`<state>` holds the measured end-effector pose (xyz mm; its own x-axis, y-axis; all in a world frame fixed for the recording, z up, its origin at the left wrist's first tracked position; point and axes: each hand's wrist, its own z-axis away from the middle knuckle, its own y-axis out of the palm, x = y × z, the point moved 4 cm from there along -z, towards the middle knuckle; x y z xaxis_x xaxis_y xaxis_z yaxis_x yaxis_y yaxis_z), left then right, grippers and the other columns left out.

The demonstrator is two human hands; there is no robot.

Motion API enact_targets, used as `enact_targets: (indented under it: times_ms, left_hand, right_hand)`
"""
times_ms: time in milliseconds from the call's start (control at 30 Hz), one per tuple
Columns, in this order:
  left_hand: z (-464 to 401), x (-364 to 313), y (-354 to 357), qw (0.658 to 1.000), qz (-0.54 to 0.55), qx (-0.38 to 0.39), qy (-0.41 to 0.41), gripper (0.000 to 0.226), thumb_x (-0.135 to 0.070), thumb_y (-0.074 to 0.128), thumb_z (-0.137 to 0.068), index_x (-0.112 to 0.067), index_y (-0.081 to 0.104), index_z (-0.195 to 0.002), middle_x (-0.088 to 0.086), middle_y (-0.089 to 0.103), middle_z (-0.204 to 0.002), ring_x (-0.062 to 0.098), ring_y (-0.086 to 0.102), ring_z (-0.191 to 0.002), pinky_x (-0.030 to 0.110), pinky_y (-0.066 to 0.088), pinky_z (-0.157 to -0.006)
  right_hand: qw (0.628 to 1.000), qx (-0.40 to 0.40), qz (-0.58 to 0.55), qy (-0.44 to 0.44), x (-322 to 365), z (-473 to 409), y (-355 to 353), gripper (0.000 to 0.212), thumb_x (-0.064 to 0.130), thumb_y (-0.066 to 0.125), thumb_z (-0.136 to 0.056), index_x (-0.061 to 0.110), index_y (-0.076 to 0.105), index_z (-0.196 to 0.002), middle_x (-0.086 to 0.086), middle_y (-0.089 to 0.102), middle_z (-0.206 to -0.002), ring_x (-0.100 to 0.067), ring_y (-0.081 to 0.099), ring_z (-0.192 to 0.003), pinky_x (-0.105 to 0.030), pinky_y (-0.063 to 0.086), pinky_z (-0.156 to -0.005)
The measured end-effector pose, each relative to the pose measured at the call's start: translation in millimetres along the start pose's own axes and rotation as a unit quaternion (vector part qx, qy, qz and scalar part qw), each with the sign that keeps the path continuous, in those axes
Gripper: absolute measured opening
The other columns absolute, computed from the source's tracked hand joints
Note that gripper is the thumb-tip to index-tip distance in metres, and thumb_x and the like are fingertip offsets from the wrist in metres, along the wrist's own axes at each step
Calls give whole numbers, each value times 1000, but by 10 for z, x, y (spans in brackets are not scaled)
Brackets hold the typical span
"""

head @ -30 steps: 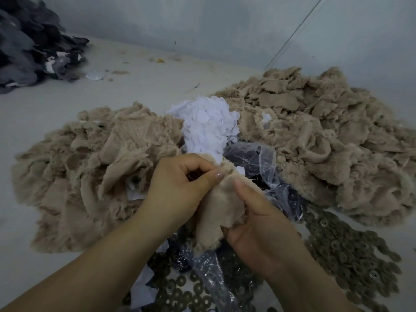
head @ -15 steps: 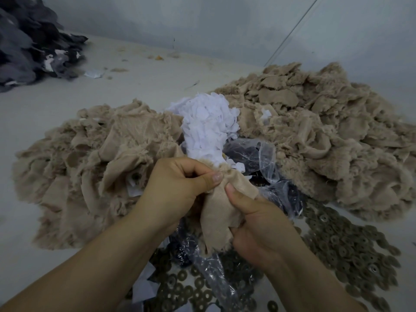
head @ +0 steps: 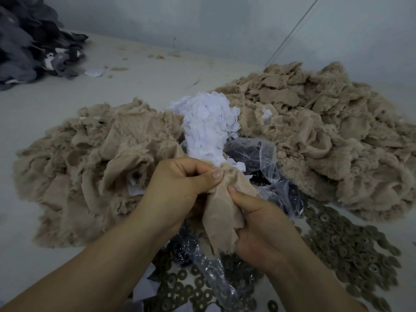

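Far left, back: heap of dark grey fabric cut-offs on the pale grey tabletop, with a white scrap just beside it.
Centre-left: large pile of beige fleecy fabric pieces, some white bits caught in it.
left hand sits in front of that pile's right edge. Thumb and curled fingers pinch the top edge of a small beige fabric piece.
The piece hangs between both hands, above the tabletop. Woven backing faces the camera, fuzzy fringe at the top.
Behind it: mound of white cut fabric shapes, wedged between the two beige piles.
Crumpled clear plastic bag with dark contents lies just right of the mound and runs down under the hands toward the near edge.
right hand grips the piece's lower right side, thumb on the front face, fingers curled behind.
Right: second, bigger pile of beige fleecy pieces, reaching the wall.
Near right and under the wrists: spread of olive-brown ring-shaped discs, flat on the tabletop, touching the right pile's front edge.
Thin grey cable runs diagonally up the wall.
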<state>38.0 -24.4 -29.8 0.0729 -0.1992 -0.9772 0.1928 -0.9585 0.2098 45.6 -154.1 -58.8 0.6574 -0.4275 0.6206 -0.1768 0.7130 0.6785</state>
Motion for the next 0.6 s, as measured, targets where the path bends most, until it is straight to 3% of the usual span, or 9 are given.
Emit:
enact_targets:
  times_ms: [67, 200, 300, 433, 600]
  left_hand:
    - [-4, -37, -8, 997, -57, -8, 47, 10, -20, 76, -69, -14, 74, -61, 6, 67, -59, 13, 63, -58, 23, 53, -57]
    - [1, -58, -13, 992, -95, -5, 82, 17, -13, 73, -81, -11, 72, -64, 8, 67, -60, 17, 62, -58, 28, 53, -58]
    - [12, -33, -3, 992, -105, -1, 76, 23, -7, 67, -89, -7, 69, -66, 11, 65, -61, 22, 58, -60, 35, 51, -61]
    - [45, -33, 30, 988, -129, 19, 81, 26, -12, 63, -94, -6, 63, -69, 0, 59, -55, 11, 50, -49, 23, 41, -48]
    - [59, -74, 109, 960, -236, 38, 143, 29, -14, 60, -97, -8, 58, -69, -10, 52, -55, 1, 46, -52, 16, 37, -52]
  right_hand:
    - [1000, 3, -10, 5, -8, -3, -4, 41, 21, 63, -83, 7, 69, -121, -19, 69, -121, -31, 67, -110, -43, 58, -88]
    - [999, 30, -26, -12, 12, -3, 0, 39, 22, 65, -83, 6, 70, -118, -23, 68, -121, -33, 69, -104, -46, 59, -81]
    - [999, 24, -20, -6, 2, -18, -45, 38, 19, 68, -80, 3, 72, -114, -25, 67, -120, -35, 66, -103, -50, 55, -93]
    - [1000, 26, -16, -1, -1, -13, -50, 40, 22, 62, -86, 0, 69, -119, -26, 66, -121, -37, 65, -105, -51, 51, -98]
    - [997, 58, 9, -42, 0, 16, 5, 43, 24, 58, -97, -1, 57, -132, -30, 58, -132, -41, 57, -125, -57, 41, -109]
